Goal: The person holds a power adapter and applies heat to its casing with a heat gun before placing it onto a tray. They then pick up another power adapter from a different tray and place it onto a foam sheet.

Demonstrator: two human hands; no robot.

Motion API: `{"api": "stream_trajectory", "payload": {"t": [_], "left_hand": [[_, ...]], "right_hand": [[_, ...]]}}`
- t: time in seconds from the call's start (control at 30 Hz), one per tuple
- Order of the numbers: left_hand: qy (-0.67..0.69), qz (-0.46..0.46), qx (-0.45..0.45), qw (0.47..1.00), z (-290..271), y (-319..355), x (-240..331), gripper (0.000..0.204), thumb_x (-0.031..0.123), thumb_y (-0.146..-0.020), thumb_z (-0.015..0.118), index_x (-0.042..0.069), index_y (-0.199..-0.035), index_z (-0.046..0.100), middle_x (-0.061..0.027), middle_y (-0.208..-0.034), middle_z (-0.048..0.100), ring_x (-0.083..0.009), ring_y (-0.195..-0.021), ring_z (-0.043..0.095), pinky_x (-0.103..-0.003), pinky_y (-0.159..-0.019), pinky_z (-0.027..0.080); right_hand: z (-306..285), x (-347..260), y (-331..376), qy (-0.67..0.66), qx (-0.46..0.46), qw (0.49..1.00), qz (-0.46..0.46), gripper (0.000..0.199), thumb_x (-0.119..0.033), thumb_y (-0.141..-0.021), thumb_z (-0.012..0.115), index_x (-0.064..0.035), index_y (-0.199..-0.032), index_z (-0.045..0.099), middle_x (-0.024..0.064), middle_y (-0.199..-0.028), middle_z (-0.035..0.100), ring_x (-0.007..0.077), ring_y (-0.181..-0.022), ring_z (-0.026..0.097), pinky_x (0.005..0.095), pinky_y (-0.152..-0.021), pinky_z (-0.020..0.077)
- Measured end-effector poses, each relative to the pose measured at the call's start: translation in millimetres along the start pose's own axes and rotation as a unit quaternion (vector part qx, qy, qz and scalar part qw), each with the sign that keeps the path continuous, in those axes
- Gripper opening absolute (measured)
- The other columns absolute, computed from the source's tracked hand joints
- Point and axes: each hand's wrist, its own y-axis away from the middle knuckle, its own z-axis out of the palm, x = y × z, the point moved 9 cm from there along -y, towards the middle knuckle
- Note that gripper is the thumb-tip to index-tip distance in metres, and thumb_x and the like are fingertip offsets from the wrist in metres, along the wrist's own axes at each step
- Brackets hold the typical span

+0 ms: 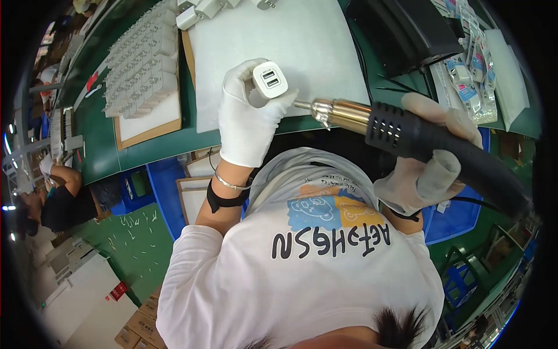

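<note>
Dark hair tufts (pixel 401 326) are showing at the lower edge, white shirt (pixel 302 279) filling the space beyond. Left hand (pixel 247 116), white glove: grip is pinching a two-port charger (pixel 271 80), ports facing the camera, over the white sheet (pixel 325 52) on the green counter (pixel 93 154). Right hand (pixel 404 186): grip is wrapping around a black hand tool (pixel 386 125), metal nozzle (pixel 340 113) pointing at the left thumb; can't tell if they're touching. Rows of white chargers (pixel 145 64) are standing left. Black box (pixel 407 35) is sitting at right, packets (pixel 474 70) lying beside it.
</note>
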Motion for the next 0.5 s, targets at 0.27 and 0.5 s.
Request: {"api": "stream_trajectory", "payload": {"t": [0.27,0.5], "left_hand": [[0.285,-0.112,-0.070,0.949,-4,4,-7,0.052,0.039,-0.094,0.053,-0.002,-0.123,0.046,-0.0136,-0.109,0.056,-0.0218,-0.095,0.059,-0.035,-0.087,0.050],[0.602,-0.230,-0.129,0.754,25,31,-2,0.059,0.045,-0.097,0.042,-0.005,-0.129,0.041,-0.0148,-0.103,0.059,-0.0261,-0.088,0.063,-0.040,-0.087,0.053]], "right_hand": [[-41,8,-2,0.046,0.083,0.995,0.007,0.050,-0.049,-0.089,0.056,-0.0014,-0.106,0.056,0.0180,-0.097,0.064,0.0211,-0.085,0.062,0.0329,-0.082,0.0507],[-49,2,5,0.073,0.105,0.992,-0.017,0.050,-0.050,-0.089,0.055,-0.0012,-0.099,0.058,0.0173,-0.092,0.065,0.0208,-0.082,0.063,0.0331,-0.080,0.0513]]}}
